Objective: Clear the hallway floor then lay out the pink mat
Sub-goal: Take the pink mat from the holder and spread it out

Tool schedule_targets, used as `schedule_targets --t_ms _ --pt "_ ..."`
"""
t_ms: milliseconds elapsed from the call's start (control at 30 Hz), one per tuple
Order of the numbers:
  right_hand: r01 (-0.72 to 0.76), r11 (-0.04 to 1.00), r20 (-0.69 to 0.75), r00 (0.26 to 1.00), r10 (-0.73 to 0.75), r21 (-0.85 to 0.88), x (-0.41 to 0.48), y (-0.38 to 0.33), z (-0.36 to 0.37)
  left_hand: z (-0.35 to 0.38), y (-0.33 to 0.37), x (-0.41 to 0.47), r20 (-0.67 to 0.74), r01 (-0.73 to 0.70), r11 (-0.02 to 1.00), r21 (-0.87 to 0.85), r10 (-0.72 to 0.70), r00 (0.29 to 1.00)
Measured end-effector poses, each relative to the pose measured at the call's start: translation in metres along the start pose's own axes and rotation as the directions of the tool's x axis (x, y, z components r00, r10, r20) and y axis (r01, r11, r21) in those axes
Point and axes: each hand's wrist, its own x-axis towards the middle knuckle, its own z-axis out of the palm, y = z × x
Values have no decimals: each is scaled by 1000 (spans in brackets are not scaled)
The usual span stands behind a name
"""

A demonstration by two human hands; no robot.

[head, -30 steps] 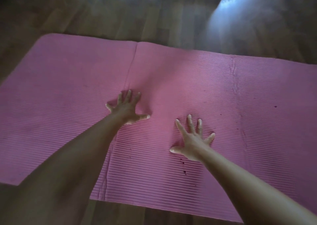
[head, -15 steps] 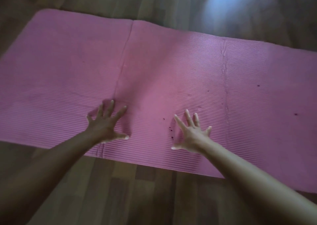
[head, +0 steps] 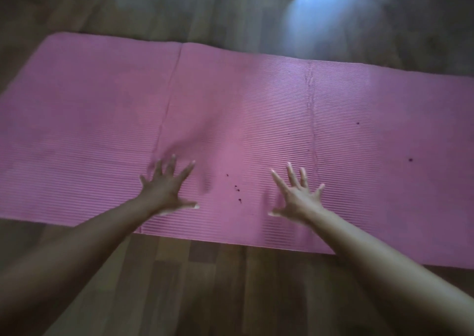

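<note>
Pink mat, ribbed foam lying unrolled across the wooden floor, with left hand and right hand splayed flat, grasping nothing, near its front edge; likely light, soft and grippy, best lifted by an edge or corner.

A ribbed pink mat lies unrolled and flat across the wooden floor, creased crosswise, with small dark specks.

mat on floor, hands on mat
</note>
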Motion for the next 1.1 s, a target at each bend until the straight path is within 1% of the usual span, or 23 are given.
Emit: schedule_targets --t_ms 67,133,200,333,467,533,633,700,800,833,900,967,1033,1100 --pt "-75 997 12 997 75 15 -8 26 5 8 19 -1 36 8 1000 9 -9 999" --pt "-123 991 42 992 121 48 -12 43 9 15 27 1 58 38 999 6 -38 998" --pt "-128 989 66 990 123 70 -13 50 13 18 27 3 59 59 998 -13 -58 997" --pt "-110 988 80 992 101 110 -13 52 15 18 28 1 81 55 997 -51 -51 995" --pt "-100 988 86 992 90 116 -14 54 10 2 26 0 109 51 999 -11 -50 993" --pt "-94 984 80 993 82 149 -16 58 6 -7 32 -2 101 33 999 2 -33 994" --pt "-83 969 56 996 72 234 -20 65 2 -16 52 -6 114 -8 1000 -24 10 993" --pt "-77 955 18 997 75 287 -23 74 -5 -25 76 -8 116 -54 999 6 53 992" --pt "-50 948 -45 997 68 316 -30 91 -22 -48 113 -10 116 -154 987 56 146 982" --pt "-47 941 -60 996 71 336 -33 97 -29 -57 125 -10 113 -179 983 47 173 978" --pt "-50 927 -73 994 82 371 -44 107 -44 -74 147 -14 83 -214 976 -32 216 973" --pt "-56 916 -79 992 95 396 -63 118 -62 -95 171 -20 34 -222 958 -179 232 972" --pt "-63 899 -82 991 109 433 -84 128 -81 -114 191 -30 13 -201 927 -318 216 976" --pt "-73 876 -79 989 126 477 -111 136 -108 -137 210 -48 27 -164 892 -422 193 981"
